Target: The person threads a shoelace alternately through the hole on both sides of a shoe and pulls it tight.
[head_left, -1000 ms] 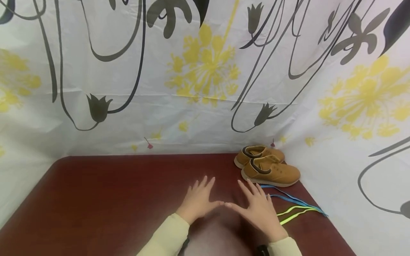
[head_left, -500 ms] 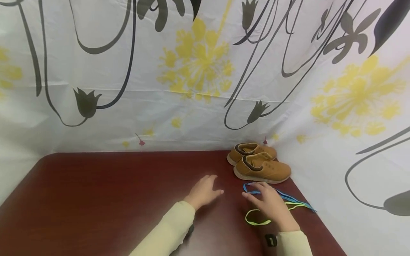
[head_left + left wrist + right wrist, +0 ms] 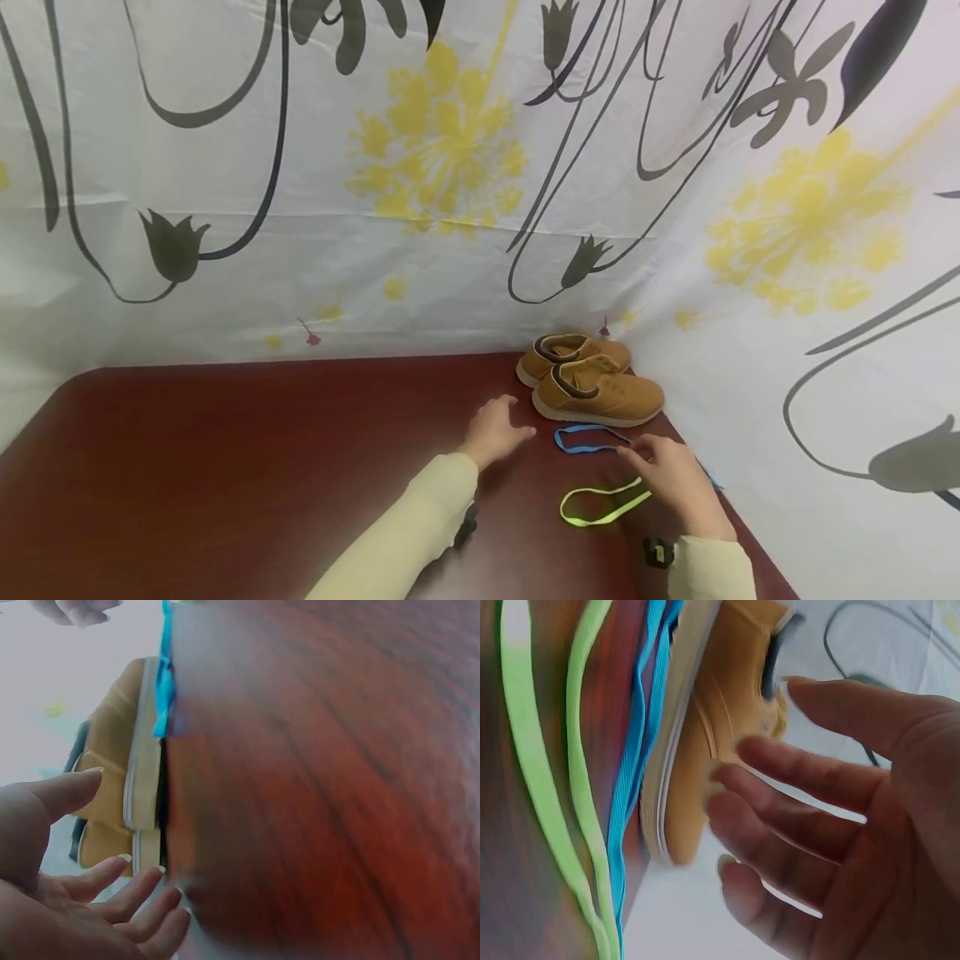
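Right hand: right hand (image 3: 675, 483) spread loose over the table (image 3: 225, 467), gripping nothing, fingertips at the blue lace (image 3: 581, 439).
Green lace: green lace (image 3: 596, 507) looped just left of it.
Left hand: left hand (image 3: 497, 431) relaxed, holding nothing.
Shoes: tan shoes (image 3: 588, 379) farthest back, in the corner.

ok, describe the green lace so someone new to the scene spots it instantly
Start at the dark red table, far right corner, where two tan shoes sit against the flowered curtain. In front of them lie two laces beside the right hand. The green lace is the neon yellow-green loop nearer the person; the blue lace lies closer to the shoes.
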{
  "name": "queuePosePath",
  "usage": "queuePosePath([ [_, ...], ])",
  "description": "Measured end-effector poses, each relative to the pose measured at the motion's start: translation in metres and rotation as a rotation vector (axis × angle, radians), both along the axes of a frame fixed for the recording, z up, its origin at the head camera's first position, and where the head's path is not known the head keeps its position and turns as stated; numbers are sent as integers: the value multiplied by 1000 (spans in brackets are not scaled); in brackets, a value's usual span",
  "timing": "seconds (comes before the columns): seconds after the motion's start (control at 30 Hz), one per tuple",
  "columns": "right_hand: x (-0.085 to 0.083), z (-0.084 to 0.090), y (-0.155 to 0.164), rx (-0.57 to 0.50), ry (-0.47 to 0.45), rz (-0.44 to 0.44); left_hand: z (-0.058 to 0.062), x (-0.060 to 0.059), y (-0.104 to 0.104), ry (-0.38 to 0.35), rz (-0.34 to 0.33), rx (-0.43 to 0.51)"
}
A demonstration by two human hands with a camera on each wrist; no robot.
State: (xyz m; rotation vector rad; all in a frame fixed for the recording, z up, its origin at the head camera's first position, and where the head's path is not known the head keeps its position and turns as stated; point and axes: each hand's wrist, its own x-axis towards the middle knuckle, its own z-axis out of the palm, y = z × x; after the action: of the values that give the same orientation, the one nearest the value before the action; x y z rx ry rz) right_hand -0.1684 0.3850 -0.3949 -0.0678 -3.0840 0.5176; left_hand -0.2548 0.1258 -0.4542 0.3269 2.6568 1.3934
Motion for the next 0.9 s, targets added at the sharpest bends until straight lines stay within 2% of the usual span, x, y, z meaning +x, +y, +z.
queuePosePath([
  [0.17,6,-5,21,4,25,51,-5,-1,5,5,-9,-3],
  [0.37,10,-4,45,29,51,74,0,-9,18,13,-47,18],
  [0.47,11,-5,53,49,58,82,1,-12,24,24,-42,19],
  [0.57,11,-8,58,60,62,84,-1,-17,30,61,-36,10],
  [0.73,11,-12,60,45,78,100,-5,-27,37,170,-47,-45],
  [0.9,11,-14,60,27,100,126,-3,-36,41,201,-83,-55],
])
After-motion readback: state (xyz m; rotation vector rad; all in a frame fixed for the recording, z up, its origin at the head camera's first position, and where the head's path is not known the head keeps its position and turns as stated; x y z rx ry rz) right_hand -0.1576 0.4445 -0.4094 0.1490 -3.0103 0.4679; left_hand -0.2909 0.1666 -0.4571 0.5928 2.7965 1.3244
